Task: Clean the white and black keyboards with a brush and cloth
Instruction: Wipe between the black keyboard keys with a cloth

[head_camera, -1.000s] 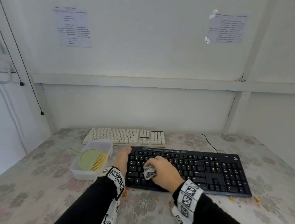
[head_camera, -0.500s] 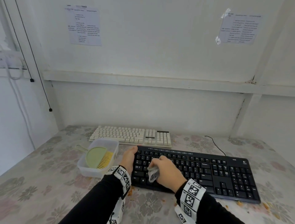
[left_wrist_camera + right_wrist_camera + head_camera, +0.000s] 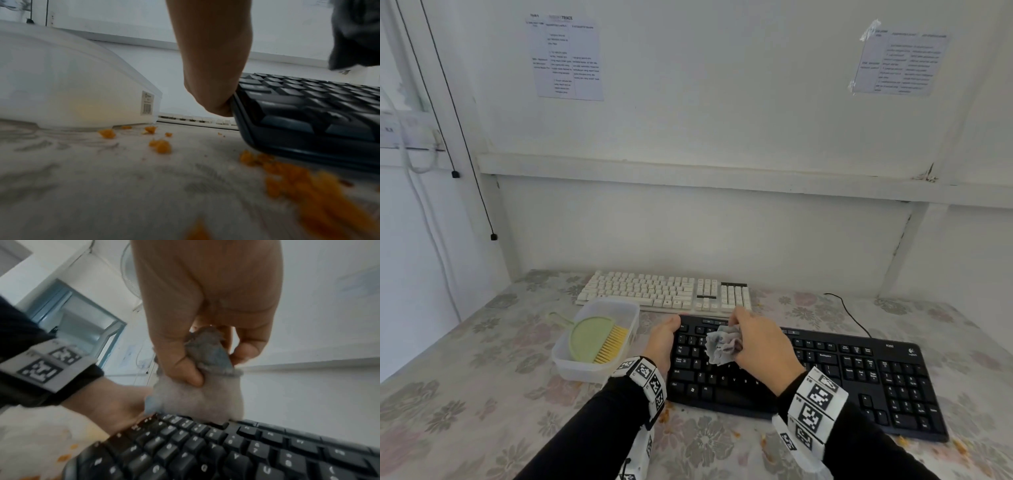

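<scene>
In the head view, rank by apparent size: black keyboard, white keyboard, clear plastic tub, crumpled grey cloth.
1. Black plastic keyboard, though it lies nearest the camera, which flatters it.
2. White plastic keyboard, farther back, so true size against the black one is unsure.
3. Clear plastic tub.
4. Crumpled grey cloth.

Soft, even daylight fills the head view, brightest at the window left of the black keyboard (image 3: 825, 373), with faint shadows and wall lines bowed at the edges. The left-wrist view is dimmer: orange crumbs (image 3: 304, 191) nearest the lens beside that keyboard are smeared. The right-wrist view is blurred and washed pale above it.
</scene>
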The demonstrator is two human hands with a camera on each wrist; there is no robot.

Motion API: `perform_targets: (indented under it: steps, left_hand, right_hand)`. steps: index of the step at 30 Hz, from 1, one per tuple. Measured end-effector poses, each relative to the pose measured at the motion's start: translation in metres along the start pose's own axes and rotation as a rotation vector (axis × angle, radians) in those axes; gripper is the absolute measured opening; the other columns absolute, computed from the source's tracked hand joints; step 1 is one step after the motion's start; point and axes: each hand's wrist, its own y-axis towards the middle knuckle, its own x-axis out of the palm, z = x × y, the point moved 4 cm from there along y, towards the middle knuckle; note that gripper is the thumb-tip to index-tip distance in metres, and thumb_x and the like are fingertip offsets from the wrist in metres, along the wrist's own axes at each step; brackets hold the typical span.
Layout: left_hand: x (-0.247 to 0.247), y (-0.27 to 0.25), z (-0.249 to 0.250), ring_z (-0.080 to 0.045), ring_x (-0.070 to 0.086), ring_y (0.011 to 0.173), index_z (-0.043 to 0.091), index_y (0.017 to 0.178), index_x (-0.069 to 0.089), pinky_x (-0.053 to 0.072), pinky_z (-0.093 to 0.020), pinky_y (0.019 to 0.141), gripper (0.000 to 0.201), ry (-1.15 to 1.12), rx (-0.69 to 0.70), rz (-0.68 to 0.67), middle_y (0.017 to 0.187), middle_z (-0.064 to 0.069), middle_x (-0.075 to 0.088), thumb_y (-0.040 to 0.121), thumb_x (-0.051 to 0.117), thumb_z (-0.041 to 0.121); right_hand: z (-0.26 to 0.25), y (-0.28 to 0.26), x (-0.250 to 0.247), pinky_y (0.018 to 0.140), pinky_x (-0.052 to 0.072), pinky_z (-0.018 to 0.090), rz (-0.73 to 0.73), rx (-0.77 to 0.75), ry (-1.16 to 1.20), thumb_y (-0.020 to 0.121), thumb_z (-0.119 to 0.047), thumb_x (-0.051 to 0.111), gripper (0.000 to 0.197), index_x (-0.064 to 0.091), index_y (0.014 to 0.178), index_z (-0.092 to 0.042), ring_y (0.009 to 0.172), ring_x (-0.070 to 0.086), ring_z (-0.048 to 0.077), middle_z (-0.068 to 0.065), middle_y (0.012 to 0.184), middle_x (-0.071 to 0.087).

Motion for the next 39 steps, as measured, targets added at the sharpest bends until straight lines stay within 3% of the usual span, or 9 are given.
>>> perform_targets:
  steps: [3,5,9,12,18,23,29,34,39]
  left_hand:
    - [0.001,-0.003,0.001,-0.026,0.063,0.077,0.011,0.099,0.060,0.048,-0.033,0.063,0.033,-0.014,-0.001,-0.013,0.088,-0.015,0.066,0.106,0.030,0.023]
    - [0.001,-0.004,0.001,-0.026,0.063,0.074,0.011,0.099,0.060,0.047,-0.032,0.060,0.033,-0.016,0.001,-0.018,0.086,-0.014,0.066,0.106,0.031,0.023]
    - [0.002,-0.006,0.003,-0.027,0.061,0.073,0.010,0.097,0.062,0.049,-0.033,0.064,0.033,-0.041,0.014,-0.005,0.084,-0.016,0.065,0.105,0.031,0.021]
    - [0.002,-0.006,0.003,-0.029,0.060,0.076,0.008,0.099,0.063,0.049,-0.036,0.072,0.032,-0.061,0.029,0.001,0.088,-0.019,0.064,0.104,0.033,0.019]
    - [0.002,-0.007,0.002,-0.028,0.064,0.068,0.010,0.102,0.061,0.051,-0.032,0.055,0.031,-0.075,0.020,-0.008,0.082,-0.017,0.067,0.105,0.033,0.023]
    - [0.003,-0.010,0.003,-0.030,0.065,0.085,0.007,0.112,0.061,0.052,-0.036,0.072,0.032,-0.049,0.011,-0.003,0.103,-0.021,0.066,0.104,0.034,0.023]
    - [-0.001,-0.009,0.004,-0.024,0.061,0.078,0.003,0.105,0.060,0.049,-0.033,0.067,0.029,-0.053,0.017,0.013,0.090,-0.017,0.063,0.104,0.037,0.021]
    - [-0.001,-0.003,0.002,-0.024,0.062,0.074,0.006,0.114,0.061,0.049,-0.031,0.062,0.031,-0.066,0.021,0.039,0.088,-0.016,0.066,0.105,0.034,0.020]
    - [0.002,-0.003,0.001,-0.024,0.065,0.068,0.012,0.095,0.062,0.050,-0.030,0.056,0.032,-0.050,-0.005,0.018,0.078,-0.012,0.068,0.105,0.033,0.021]
  right_hand:
    - [-0.011,-0.004,0.009,0.088,0.038,0.035,-0.012,-0.111,-0.256,0.075,-0.021,0.064,0.032,0.058,0.106,-0.025,0.107,0.047,0.023,0.000,0.109,0.056]
    - [-0.013,-0.007,0.019,0.082,0.042,0.046,-0.010,-0.117,-0.332,0.061,-0.031,0.077,0.035,0.065,0.094,-0.030,0.098,0.052,0.026,0.002,0.098,0.058]
    - [-0.014,-0.010,0.042,0.091,0.042,0.038,-0.251,-0.224,-0.073,0.082,-0.022,0.061,0.047,0.045,0.126,-0.026,0.108,0.040,0.023,0.004,0.118,0.038]
    - [-0.012,-0.007,0.046,0.100,0.038,0.036,-0.276,-0.254,0.002,0.081,-0.022,0.065,0.059,0.039,0.133,-0.026,0.115,0.039,0.020,0.001,0.127,0.042]
    - [-0.011,-0.013,0.050,0.076,0.039,0.032,-0.295,-0.177,-0.174,0.086,-0.009,0.053,0.042,0.044,0.125,-0.020,0.112,0.042,0.028,0.005,0.123,0.041]
    - [-0.010,-0.020,0.033,0.084,0.046,0.038,-0.291,0.119,-0.255,0.088,-0.027,0.059,0.047,0.038,0.128,-0.015,0.115,0.046,0.033,0.010,0.128,0.040]
    - [-0.045,-0.003,0.047,0.090,0.043,0.035,-0.204,-0.123,-0.005,0.084,-0.007,0.052,0.055,0.032,0.133,-0.019,0.116,0.037,0.027,0.006,0.129,0.036]
    - [-0.034,-0.003,0.053,0.073,0.039,0.034,-0.265,-0.091,-0.108,0.085,-0.005,0.053,0.044,0.039,0.125,-0.017,0.112,0.042,0.029,0.007,0.124,0.041]
    - [-0.002,-0.014,0.048,0.073,0.037,0.032,-0.355,-0.084,-0.153,0.085,-0.005,0.050,0.034,0.047,0.117,-0.017,0.111,0.045,0.028,0.007,0.116,0.048]
